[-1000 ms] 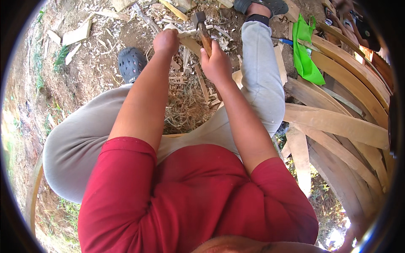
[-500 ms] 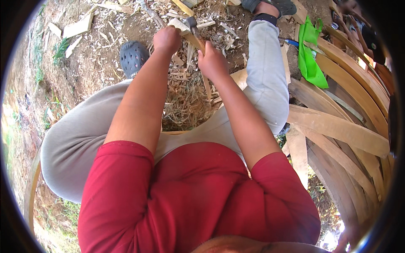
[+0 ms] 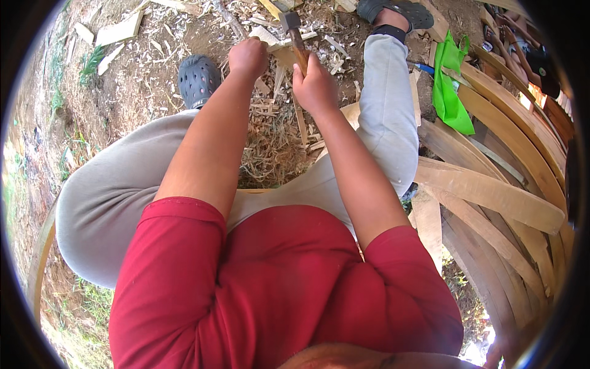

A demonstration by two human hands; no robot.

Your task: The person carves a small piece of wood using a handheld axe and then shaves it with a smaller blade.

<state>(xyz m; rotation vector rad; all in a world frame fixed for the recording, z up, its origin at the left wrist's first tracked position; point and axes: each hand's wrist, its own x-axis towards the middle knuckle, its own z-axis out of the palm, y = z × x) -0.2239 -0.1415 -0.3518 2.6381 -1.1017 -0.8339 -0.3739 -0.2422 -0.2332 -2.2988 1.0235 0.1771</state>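
My right hand (image 3: 316, 85) is closed around the brown wooden handle of a short tool (image 3: 299, 50). Its blocky, dark metal head points up and away from me; whether a blade lies on the far side, making it a hatchet rather than a hammer, I cannot tell. To its left, my left hand (image 3: 248, 58) forms a fist at the end of a pale piece of wood (image 3: 284, 56), which reaches across under the tool. The fingers' grip on that piece is mostly hidden behind the hand.
Wood chips and shavings (image 3: 264, 107) litter the ground between my legs. Curved boards (image 3: 491, 187) are piled at the right, with a bright green bag (image 3: 452, 86) over them. Flat offcuts (image 3: 120, 29) lie at the far left. Another person (image 3: 522, 46) is partly visible at far right.
The tool's head has risen slightly and moved right, away from the wood. Both hands sit a little further right in the picture, partly because the whole view has shifted.
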